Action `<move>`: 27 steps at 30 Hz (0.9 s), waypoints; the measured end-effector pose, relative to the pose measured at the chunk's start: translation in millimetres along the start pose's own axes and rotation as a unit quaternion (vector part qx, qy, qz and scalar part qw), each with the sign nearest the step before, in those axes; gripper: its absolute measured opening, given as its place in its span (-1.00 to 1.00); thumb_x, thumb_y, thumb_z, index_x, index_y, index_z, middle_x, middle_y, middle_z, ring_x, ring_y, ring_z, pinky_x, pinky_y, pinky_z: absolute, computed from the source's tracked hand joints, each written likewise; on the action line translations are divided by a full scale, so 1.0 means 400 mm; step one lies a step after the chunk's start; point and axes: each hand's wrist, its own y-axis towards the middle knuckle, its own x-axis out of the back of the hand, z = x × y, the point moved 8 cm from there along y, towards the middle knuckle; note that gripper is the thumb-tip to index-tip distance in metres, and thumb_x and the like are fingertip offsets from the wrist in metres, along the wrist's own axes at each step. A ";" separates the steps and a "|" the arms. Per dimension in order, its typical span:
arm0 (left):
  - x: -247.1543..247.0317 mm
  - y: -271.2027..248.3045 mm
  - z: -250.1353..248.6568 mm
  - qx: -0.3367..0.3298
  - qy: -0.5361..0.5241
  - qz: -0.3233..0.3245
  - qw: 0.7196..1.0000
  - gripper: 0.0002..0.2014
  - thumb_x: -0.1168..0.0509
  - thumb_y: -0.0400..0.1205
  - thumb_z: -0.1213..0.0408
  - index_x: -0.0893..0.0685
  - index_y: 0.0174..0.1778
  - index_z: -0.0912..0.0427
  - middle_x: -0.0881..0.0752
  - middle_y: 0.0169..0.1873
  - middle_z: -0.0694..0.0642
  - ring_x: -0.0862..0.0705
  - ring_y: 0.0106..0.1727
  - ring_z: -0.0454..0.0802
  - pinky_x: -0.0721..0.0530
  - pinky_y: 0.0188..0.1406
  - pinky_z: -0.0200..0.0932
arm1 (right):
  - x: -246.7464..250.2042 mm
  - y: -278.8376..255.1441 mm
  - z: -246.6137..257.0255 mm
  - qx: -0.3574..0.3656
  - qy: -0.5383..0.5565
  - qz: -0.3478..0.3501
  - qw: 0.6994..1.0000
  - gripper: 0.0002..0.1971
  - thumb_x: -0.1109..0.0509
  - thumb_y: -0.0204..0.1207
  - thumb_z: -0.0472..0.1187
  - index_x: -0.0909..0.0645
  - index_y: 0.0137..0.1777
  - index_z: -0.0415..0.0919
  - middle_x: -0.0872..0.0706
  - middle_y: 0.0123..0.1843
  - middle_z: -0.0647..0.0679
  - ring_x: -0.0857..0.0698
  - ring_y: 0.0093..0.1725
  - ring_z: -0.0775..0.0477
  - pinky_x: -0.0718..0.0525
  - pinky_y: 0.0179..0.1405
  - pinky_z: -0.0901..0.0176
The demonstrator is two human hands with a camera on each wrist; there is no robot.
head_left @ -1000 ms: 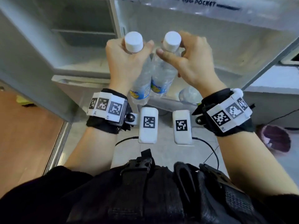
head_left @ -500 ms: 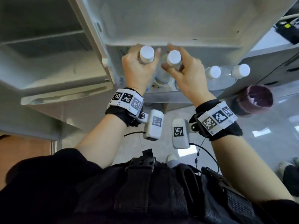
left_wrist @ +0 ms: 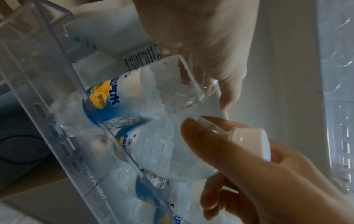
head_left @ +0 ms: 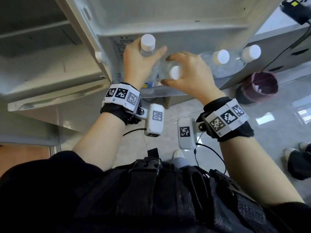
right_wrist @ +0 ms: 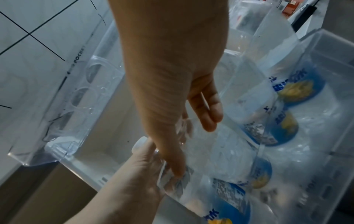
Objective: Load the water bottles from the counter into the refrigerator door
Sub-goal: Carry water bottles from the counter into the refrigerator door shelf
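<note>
**Two bottles going into the door bin**

Against the inner face of the open refrigerator door (head_left: 176, 17), a clear plastic door bin (left_wrist: 63, 115) holds the water bottles, its front wall running along the near edge. At the bin's right end stand two capped water bottles, one (head_left: 220, 58) beside the other (head_left: 250, 53), upright and close together. Near the bin's left end the person's left hand (head_left: 139, 64) wraps its fingers and thumb round the shoulder of a clear water bottle (head_left: 148, 43), white cap up, its blue-and-yellow label down inside the bin. Just to its right a second water bottle (head_left: 175, 72) sits lower in the bin, touching or nearly touching the first. Over it the right hand (head_left: 190, 76) arches with fingers spread and half curled around the cap; whether the fingertips actually grip the bottle cannot be told. On the floor past the bin's right end stands a dark purple bucket (head_left: 257, 86).
</note>
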 end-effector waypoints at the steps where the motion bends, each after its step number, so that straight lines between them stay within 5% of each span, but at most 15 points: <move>1: 0.000 -0.001 0.002 -0.002 0.009 0.001 1.000 -0.69 -0.53 0.37 0.05 -0.67 -0.11 0.13 -0.71 -0.21 -0.03 -0.65 -0.15 -0.14 -0.57 -0.11 -0.37 | -0.005 -0.006 0.001 0.000 -0.002 0.009 1.000 -0.45 -0.55 0.27 0.08 -0.58 0.26 -0.08 -0.70 0.23 -0.08 -0.66 0.18 -0.16 -0.65 0.03 -0.05; 5: 0.020 -0.023 0.012 -0.004 0.012 -0.038 0.999 -0.66 -0.48 0.46 0.11 -0.54 0.04 0.12 -0.62 -0.05 0.01 -0.58 0.02 -0.09 -0.47 -0.03 -0.49 | 0.003 -0.026 0.002 -0.001 0.046 0.007 0.999 -0.38 -0.49 0.22 0.21 -0.58 0.27 -0.04 -0.69 0.26 -0.03 -0.65 0.20 -0.07 -0.65 0.07 -0.02; 10: 0.042 -0.052 0.039 0.011 0.015 -0.072 0.997 -0.41 -0.42 0.46 0.05 -0.46 0.36 0.21 -0.58 0.29 0.12 -0.52 0.36 0.01 -0.48 0.41 -0.13 | 0.010 -0.039 -0.006 0.011 0.073 0.009 0.997 -0.28 -0.32 0.22 0.41 -0.57 0.28 -0.03 -0.68 0.26 -0.01 -0.64 0.13 0.03 -0.64 0.06 0.03; 13: 0.051 -0.082 0.021 0.003 0.014 -0.109 0.994 -0.39 -0.40 0.47 0.14 -0.41 0.41 0.26 -0.51 0.37 0.17 -0.46 0.41 0.01 -0.32 0.30 -0.62 | 0.019 -0.047 -0.015 0.008 0.095 0.001 0.995 -0.36 -0.33 0.33 0.35 -0.58 0.28 -0.08 -0.68 0.27 -0.05 -0.64 -0.04 0.03 -0.63 0.00 0.08; 16: 0.064 -0.125 -0.038 -0.039 0.011 -0.175 0.984 -0.52 -0.39 0.46 0.26 -0.50 0.29 0.29 -0.56 0.24 0.19 -0.53 0.27 -0.02 -0.36 0.21 -0.65 | 0.042 -0.060 -0.031 0.011 0.123 -0.013 0.992 -0.52 -0.35 0.49 0.19 -0.60 0.25 -0.14 -0.68 0.26 -0.09 -0.71 -0.14 -0.08 -0.63 -0.07 0.11; 21: 0.030 -0.220 -0.156 -0.102 0.002 -0.277 0.956 -0.70 -0.31 0.44 0.24 -0.62 0.05 0.29 -0.62 0.02 0.16 -0.63 0.08 0.05 -0.64 0.20 0.03 | 0.128 -0.121 -0.089 0.022 0.137 -0.028 0.990 -0.62 -0.30 0.55 0.12 -0.63 0.19 -0.12 -0.76 0.16 0.01 -0.77 -0.18 -0.11 -0.74 -0.03 -0.03; 27: -0.163 -0.337 -0.305 -0.149 0.019 -0.264 0.953 -0.84 -0.23 0.45 0.20 -0.69 -0.25 0.16 -0.63 -0.27 -0.10 -0.59 -0.14 -0.09 -0.64 0.01 0.13 | 0.271 -0.241 -0.223 0.042 0.136 -0.027 0.990 -0.74 -0.33 0.53 0.03 -0.68 0.08 -0.10 -0.77 -0.07 0.12 -0.77 -0.31 -0.07 -0.76 -0.09 -0.18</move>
